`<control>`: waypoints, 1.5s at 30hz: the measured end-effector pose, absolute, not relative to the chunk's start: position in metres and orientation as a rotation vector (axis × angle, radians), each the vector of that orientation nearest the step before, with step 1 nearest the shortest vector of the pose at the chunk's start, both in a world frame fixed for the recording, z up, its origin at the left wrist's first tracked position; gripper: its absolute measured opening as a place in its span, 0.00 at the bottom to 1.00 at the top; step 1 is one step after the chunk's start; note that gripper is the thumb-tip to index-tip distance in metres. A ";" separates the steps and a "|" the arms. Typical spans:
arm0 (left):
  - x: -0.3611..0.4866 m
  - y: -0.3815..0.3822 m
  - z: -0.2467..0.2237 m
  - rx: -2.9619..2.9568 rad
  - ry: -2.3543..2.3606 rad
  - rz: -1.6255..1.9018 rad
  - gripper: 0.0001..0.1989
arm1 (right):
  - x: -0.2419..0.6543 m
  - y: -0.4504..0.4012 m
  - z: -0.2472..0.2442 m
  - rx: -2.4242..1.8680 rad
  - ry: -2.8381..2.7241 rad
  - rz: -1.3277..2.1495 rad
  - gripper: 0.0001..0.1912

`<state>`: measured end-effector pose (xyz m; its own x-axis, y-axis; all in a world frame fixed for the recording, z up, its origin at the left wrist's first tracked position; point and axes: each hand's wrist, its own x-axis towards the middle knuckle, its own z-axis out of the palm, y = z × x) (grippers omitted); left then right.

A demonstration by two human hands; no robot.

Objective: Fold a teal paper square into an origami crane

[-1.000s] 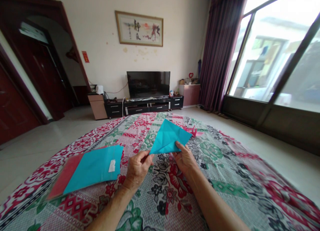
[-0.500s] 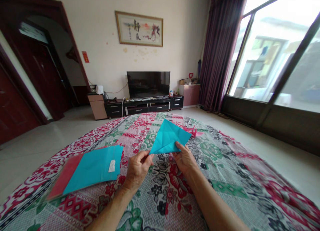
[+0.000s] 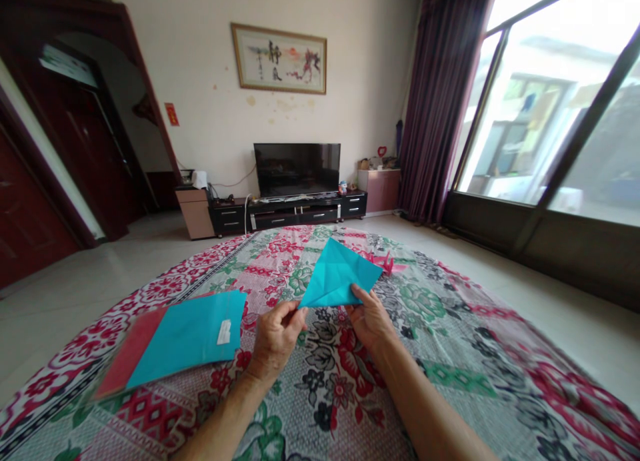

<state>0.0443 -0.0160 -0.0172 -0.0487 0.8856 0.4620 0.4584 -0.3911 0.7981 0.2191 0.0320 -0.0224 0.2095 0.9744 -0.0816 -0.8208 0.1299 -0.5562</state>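
A folded blue paper (image 3: 337,271) with visible creases is held up over the patterned tablecloth. My left hand (image 3: 279,331) pinches its lower left corner between thumb and fingers. At the lower right edge, my right hand (image 3: 371,318) grips the paper, thumb on top and the other fingers partly hidden beneath. Behind the paper's right corner lies a pink folded paper piece (image 3: 387,263), partly covered. To the left rests a stack of blue sheets (image 3: 187,334) with a white label, overlapping red sheets (image 3: 131,354).
The round table is covered by a floral cloth (image 3: 430,354). Beyond it stand a television (image 3: 297,170) on a low black cabinet (image 3: 280,218), a pinkish cabinet (image 3: 383,191), and a purple curtain (image 3: 435,108) beside the window.
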 end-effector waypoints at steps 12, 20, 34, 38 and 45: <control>0.046 -0.016 -0.015 1.882 1.437 1.466 0.11 | 0.220 0.031 -0.022 -0.556 -0.343 1.354 0.17; 0.045 -0.017 -0.016 1.878 1.417 1.466 0.12 | 0.220 0.030 -0.022 -0.551 -0.343 1.362 0.17; 0.043 -0.018 -0.018 1.653 1.391 1.388 0.15 | 0.220 0.031 -0.023 -0.582 -0.371 1.365 0.16; 0.044 -0.017 -0.018 1.604 1.378 1.386 0.15 | 0.220 0.032 -0.024 -0.609 -0.379 1.374 0.15; 0.044 -0.018 -0.017 1.574 1.358 1.377 0.15 | 0.218 0.032 -0.021 -0.634 -0.348 1.382 0.16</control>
<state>0.0437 -0.0183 -0.0174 -0.0810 0.9512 0.2977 0.2845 -0.2642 0.9216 0.2184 0.0324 -0.0210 0.1740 0.9758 -0.1328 -0.7964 0.0601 -0.6018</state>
